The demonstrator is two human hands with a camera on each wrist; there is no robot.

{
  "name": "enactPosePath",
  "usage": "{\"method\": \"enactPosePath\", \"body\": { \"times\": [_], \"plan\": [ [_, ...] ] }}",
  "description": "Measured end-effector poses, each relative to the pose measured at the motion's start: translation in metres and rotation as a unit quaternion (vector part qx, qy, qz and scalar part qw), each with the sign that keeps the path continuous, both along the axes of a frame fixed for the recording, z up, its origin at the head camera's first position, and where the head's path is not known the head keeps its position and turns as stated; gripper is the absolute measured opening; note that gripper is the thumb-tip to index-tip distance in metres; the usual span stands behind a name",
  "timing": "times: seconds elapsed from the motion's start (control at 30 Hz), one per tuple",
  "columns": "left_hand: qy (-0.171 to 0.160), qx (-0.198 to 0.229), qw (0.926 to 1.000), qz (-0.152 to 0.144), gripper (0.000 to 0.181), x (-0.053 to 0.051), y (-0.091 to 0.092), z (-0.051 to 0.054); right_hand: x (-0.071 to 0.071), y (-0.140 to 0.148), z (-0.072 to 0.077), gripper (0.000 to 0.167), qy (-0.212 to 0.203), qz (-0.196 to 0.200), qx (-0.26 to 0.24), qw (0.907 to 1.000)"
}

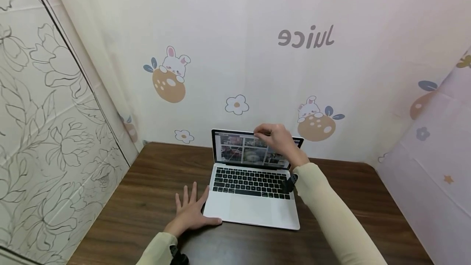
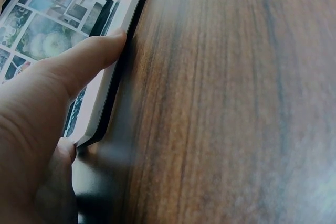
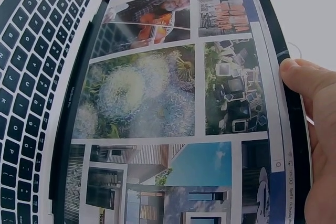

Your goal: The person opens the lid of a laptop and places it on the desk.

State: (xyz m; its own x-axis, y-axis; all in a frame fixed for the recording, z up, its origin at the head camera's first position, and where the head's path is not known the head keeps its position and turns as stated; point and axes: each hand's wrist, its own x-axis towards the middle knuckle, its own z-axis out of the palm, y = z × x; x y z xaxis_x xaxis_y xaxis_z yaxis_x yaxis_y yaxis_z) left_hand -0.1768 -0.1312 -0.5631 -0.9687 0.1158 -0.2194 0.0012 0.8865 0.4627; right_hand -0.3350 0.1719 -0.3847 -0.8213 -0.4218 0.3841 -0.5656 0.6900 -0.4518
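Observation:
A silver laptop [image 1: 250,207] stands unfolded on the wooden table, its lit screen [image 1: 235,150] showing a page of pictures. My right hand [image 1: 277,140] pinches the screen's top edge, thumb on the front and fingers behind, as the right wrist view shows beside the screen [image 3: 142,93]. At the laptop's front left corner is my left hand [image 1: 193,214], fingers spread on the table and thumb against the front edge. In the left wrist view that thumb of my left hand [image 2: 68,66] rests along the laptop's edge [image 2: 100,98].
The brown wooden table [image 1: 147,191] extends on both sides of the laptop. Behind it hangs a pale curtain [image 1: 235,52] with rabbits, flowers and mirrored lettering. A white panel with line-drawn flowers [image 1: 55,142] stands at the left.

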Motion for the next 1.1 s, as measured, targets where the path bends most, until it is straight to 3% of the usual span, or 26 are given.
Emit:
{"method": "enactPosePath", "body": {
  "times": [0.77,1.1],
  "plan": [
    [-0.005,0.001,1.0000,-0.002,0.128,-0.001,0.000,0.000,-0.018,0.000,0.009,0.016,-0.093,-0.014,-0.018,0.9954],
    [-0.008,0.004,1.0000,0.000,0.128,-0.001,-0.001,-0.001,-0.025,0.000,0.010,0.015,-0.105,-0.012,-0.025,0.9941]
  ]
}}
